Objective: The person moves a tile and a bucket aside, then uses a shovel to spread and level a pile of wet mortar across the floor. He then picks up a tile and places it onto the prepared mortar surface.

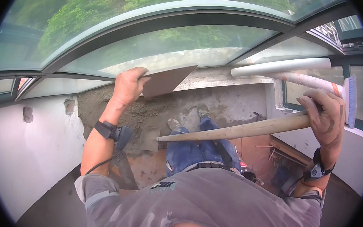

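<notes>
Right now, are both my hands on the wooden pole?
No, your right hand holds the wooden pole; your left hand grips a brown board.

Reno site, rough mortar, lg windows

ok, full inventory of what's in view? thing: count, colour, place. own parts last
Window panes: several, clear, top
Window frames: several, dark, around the panes
Flat panel: 1, brown, upper centre
Wooden pole: 1, tan, slanting above the legs
Roll: 1, white, upper right
Tube: 1, white with orange marks, below the roll
Pad: 1, blue, far right
Rough coating: 1 area, grey, low wall
Wrist devices: 2, black, one per wrist
Shirt: 1, grey, torso
Jeans: 1 pair, blue, legs
Left hand: 1, bare, gripping the panel
Right hand: 1, bare, gripping the pole
</notes>
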The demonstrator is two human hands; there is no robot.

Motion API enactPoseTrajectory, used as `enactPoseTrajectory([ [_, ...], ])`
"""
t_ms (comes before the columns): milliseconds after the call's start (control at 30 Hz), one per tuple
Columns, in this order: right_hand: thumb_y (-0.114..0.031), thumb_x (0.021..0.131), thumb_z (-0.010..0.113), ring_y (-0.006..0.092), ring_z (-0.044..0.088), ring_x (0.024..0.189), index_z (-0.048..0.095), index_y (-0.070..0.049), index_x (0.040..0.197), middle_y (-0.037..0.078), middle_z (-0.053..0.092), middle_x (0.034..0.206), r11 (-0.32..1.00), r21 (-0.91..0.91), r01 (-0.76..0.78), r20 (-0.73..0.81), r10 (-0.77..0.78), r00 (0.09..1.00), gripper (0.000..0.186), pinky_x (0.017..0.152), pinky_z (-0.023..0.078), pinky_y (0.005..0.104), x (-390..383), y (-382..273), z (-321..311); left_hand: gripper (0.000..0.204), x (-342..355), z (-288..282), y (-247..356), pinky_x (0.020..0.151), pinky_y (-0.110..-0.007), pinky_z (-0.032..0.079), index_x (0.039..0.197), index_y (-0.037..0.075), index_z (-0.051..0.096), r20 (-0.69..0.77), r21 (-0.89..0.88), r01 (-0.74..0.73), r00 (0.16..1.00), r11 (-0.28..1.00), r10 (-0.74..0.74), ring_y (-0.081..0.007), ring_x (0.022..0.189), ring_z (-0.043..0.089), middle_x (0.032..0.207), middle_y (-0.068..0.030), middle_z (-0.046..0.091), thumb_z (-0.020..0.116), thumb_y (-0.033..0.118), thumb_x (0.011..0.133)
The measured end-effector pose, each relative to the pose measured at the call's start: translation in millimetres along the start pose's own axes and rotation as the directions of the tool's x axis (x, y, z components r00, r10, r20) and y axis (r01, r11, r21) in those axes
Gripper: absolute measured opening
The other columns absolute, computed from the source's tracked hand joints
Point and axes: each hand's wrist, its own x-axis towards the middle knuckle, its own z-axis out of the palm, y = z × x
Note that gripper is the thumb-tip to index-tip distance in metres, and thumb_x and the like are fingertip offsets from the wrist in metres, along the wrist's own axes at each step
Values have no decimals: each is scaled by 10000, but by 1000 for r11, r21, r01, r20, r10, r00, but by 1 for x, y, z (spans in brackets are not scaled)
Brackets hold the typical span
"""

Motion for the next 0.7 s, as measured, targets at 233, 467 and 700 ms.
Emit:
enactPoseTrajectory([
  [233,-35,710,666,270,581,568,615,15,776,145,594,652,997,-44,60,-19,-60,998,97,547,438,319,-2,-20,-8,176,11,51,-14,653,-313,475,891,32,642,20,-206,101,995,973,-99,-277,726,626,792,-152,637,676,108,737],
  [467,-18,689,667,269,553,568,603,0,783,126,575,647,984,-123,133,-42,-139,989,115,548,425,333,-4,-50,-5,162,30,113,-61,692,-339,480,881,45,655,-11,-276,130,990,952,-138,-311,781,619,841,-149,644,661,131,743],
  [700,-21,750,616,321,564,622,597,25,814,168,583,684,979,-185,90,-15,-94,995,81,589,434,349,3,-82,-5,198,32,112,-82,759,-348,489,880,49,669,-234,-359,91,955,929,-184,-309,848,613,888,-145,646,671,145,706],
])
